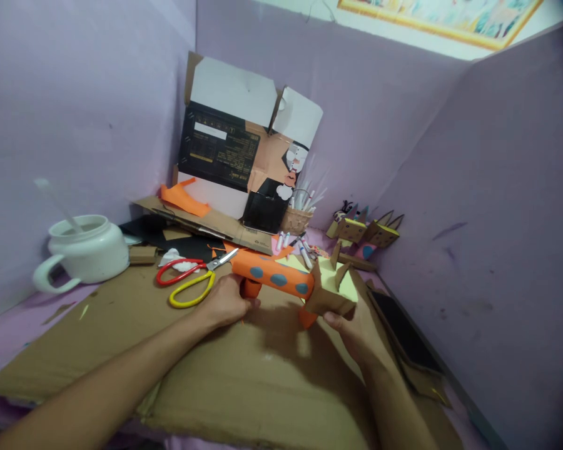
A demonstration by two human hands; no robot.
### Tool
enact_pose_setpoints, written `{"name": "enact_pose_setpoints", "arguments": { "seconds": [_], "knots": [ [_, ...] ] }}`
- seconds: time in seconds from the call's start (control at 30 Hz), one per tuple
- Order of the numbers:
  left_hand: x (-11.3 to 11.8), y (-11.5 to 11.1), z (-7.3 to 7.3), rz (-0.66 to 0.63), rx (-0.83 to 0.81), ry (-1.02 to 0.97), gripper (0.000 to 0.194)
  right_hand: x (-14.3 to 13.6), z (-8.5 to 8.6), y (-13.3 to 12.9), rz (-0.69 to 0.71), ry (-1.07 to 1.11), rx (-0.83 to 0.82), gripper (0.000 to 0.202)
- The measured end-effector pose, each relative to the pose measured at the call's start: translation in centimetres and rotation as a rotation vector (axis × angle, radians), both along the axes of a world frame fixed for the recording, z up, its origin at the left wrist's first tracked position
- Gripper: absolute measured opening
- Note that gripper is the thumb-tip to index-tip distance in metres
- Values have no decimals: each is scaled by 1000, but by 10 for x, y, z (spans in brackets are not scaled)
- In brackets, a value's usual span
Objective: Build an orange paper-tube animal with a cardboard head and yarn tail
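A paper animal figure lies sideways above the cardboard sheet (225, 387). Its body is an orange paper tube (278, 279) with blue-grey oval spots, and its head is a small cardboard box (331, 300) with a pale yellow panel and pointed ears. My left hand (228, 300) is closed on a short orange leg (250, 288) beneath the tube's left end. My right hand (351, 328) grips the box head from below on the right, thumb on its lower edge. Red-and-yellow-handled scissors (192, 281) lie partly open beside my left hand.
A white mug-like pot (89, 253) with a stick in it stands at left. Flattened boxes (220, 147) lean on the back wall, with orange paper scraps (182, 197) in front. Behind are a cup of markers (298, 220), loose markers and cardboard animal heads (354, 231). A dark phone-like slab (406, 331) lies right.
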State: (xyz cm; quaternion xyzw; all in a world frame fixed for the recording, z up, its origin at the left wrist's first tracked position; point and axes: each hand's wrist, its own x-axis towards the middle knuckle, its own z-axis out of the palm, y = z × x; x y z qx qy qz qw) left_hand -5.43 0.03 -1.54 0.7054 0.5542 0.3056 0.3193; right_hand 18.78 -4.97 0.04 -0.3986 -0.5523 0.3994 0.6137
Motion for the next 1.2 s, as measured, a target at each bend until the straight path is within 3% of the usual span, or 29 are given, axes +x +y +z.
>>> {"name": "enact_pose_setpoints", "arguments": {
  "seconds": [0.13, 0.23, 0.33, 0.47, 0.73, 1.03, 1.13, 1.2],
  "knots": [
    [0, -3, 4, 10, 0, -24, 24, -3, 1, -1, 46, 23, -37, 51],
    [-2, -4, 14, 3, 35, -21, 32, -3, 5, -1, 30, 218, -107, 46],
    [-7, -3, 25, 62, 89, 93, 32, 2, 8, 1, 39, 407, -235, 40],
    [-13, 0, 34, 167, 78, 292, 33, 10, 8, 6, 131, 426, -325, 41],
    [-15, 4, 26, 162, 49, 293, 44, 6, 9, 8, 127, 590, -406, 33],
    [-7, 14, 26, 132, 66, 321, 60, -5, 13, 3, 49, 614, -322, 26],
    [0, 15, 28, 161, 107, 295, 54, -9, 11, 4, 53, 557, -297, 30],
    [4, 13, 29, 158, 142, 152, 48, -11, 8, 5, 37, 505, -246, 35]
  ]
}}
